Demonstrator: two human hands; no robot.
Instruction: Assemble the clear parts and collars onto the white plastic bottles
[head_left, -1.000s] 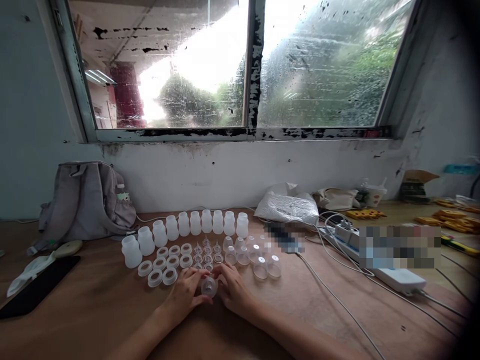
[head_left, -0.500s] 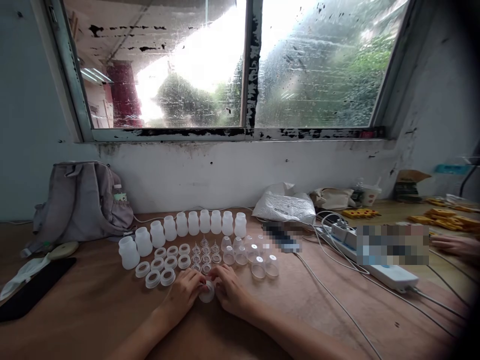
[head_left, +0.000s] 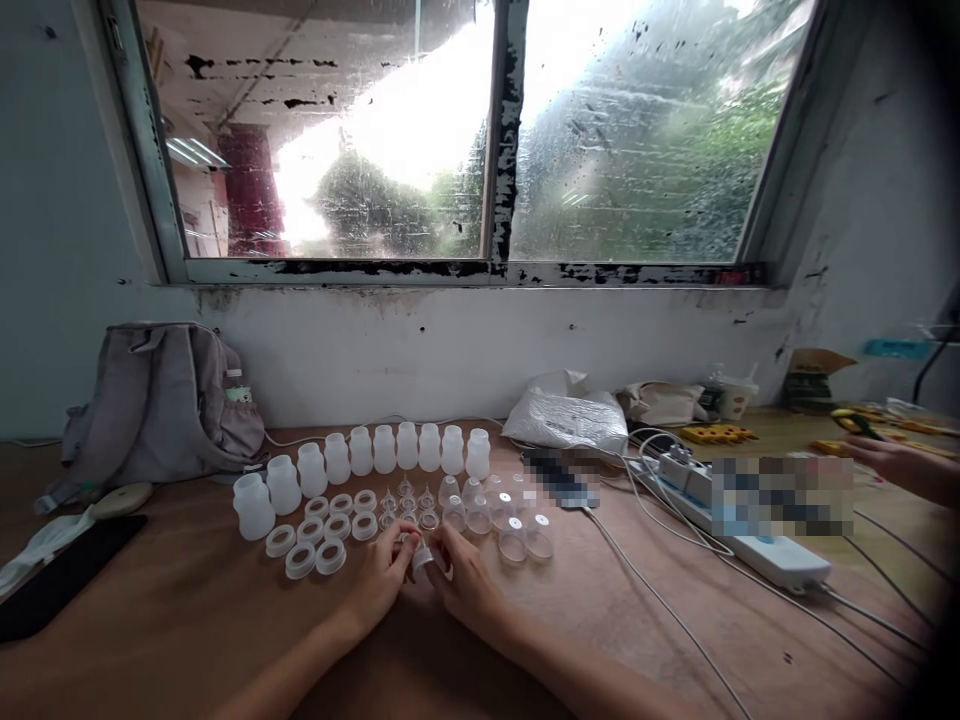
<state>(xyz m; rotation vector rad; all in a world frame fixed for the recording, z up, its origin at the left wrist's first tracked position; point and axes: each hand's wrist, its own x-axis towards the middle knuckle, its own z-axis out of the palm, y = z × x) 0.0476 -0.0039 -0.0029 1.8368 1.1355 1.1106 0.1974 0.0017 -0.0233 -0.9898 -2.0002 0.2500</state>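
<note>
Fingers: left hand and right hand nearly closed, pinching one clear piece between them, just in front of the spiked parts.
Clear piece: tipped sideways now (half a second ago its round end showed).
Bottles: ten.
Rings: nine.
Spiked parts: partly hidden by hands, uncountable.
Domed caps: overlapping, see-through, total unclear.
Co-worker's hand: arm cut off at right.

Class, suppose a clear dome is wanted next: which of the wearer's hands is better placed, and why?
Probably the right hand: it is nearer the clear domes, while the left hand is nearer the white rings. Both hands hold a small clear piece.
</note>
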